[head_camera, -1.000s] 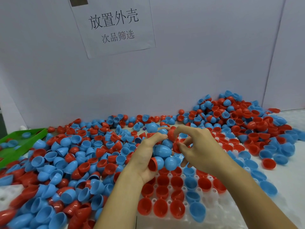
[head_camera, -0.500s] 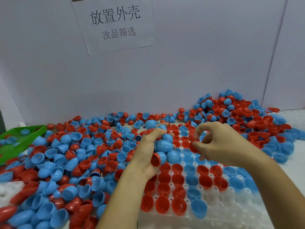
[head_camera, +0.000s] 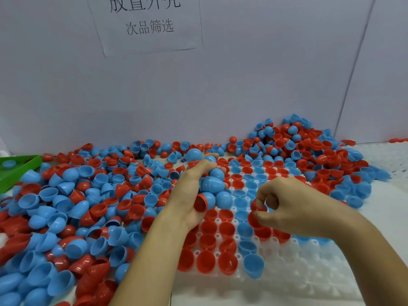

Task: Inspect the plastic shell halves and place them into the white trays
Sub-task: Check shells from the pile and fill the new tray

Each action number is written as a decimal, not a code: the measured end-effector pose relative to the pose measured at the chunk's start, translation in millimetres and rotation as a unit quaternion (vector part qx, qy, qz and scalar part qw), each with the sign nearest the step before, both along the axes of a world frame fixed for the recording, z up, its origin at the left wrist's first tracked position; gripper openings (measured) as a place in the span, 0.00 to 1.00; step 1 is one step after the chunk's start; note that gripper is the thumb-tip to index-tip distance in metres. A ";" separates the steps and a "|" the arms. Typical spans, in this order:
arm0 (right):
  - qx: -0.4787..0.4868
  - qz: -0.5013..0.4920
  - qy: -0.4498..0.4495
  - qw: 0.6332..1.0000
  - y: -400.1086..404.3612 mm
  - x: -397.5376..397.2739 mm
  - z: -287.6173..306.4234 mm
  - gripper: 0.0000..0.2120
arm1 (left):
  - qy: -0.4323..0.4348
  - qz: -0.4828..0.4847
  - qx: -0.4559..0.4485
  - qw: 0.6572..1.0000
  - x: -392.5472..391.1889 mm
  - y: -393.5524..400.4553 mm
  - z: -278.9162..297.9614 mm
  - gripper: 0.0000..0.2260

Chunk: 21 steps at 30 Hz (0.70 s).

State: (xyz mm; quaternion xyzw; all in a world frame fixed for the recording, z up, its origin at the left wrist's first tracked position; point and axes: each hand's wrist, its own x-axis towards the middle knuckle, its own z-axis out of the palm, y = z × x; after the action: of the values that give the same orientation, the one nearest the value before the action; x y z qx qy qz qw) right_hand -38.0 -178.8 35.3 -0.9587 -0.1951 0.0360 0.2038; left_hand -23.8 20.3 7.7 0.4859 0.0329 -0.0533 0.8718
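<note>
My left hand (head_camera: 189, 195) cradles a handful of blue shell halves (head_camera: 213, 185) and one red half (head_camera: 201, 203) above the white tray (head_camera: 293, 272). My right hand (head_camera: 293, 208) pinches a red shell half (head_camera: 254, 218) low over the tray's middle rows. Several red and blue halves sit open side up in the tray's pockets (head_camera: 208, 260). A big loose pile of red and blue shell halves (head_camera: 72, 208) covers the table to the left and behind.
A green tray (head_camera: 19, 167) holding a blue half sits at the far left. More shells heap up at the back right (head_camera: 309, 151) against the grey wall, which bears a paper sign (head_camera: 150, 25). The tray's right and near pockets are unfilled.
My right hand has come down and toward me from the back pile to the tray's middle with a red half. My left hand has stayed put with its handful.
</note>
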 end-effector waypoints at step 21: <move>-0.143 0.033 0.139 0.979 4.1 -19.3 -4.0 0.07 | -0.030 -0.006 0.050 0.998 -4.6 -12.6 0.8 0.13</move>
State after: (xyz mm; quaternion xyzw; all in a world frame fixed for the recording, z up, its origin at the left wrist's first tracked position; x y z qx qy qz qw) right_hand -57.3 -174.6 31.3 -0.9565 -0.1891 0.2037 0.0882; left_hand -28.4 7.7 8.5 0.5306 0.0068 -0.0425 0.8465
